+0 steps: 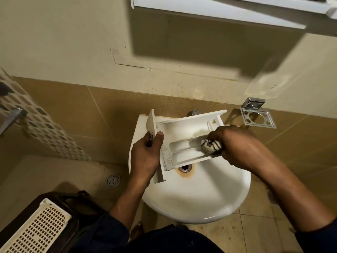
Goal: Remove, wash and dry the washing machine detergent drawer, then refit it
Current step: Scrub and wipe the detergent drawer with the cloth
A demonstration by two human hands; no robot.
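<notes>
A white detergent drawer [184,132] is held over the white washbasin [197,198], its compartments facing up at me. My left hand [145,154] grips the drawer's front panel at the left, thumb on the inner edge. My right hand [235,143] clutches a bunched white cloth with dark stripes [210,146] and presses it into the middle compartment at the drawer's right end. Most of the tap [194,112] is hidden behind the drawer.
A rust-stained drain [185,168] shows under the drawer. A chrome holder [258,115] hangs on the tiled wall at right. A white slotted basket [34,227] sits on a dark stool at lower left. A floor drain [113,179] lies left of the basin. A cabinet [228,10] juts out overhead.
</notes>
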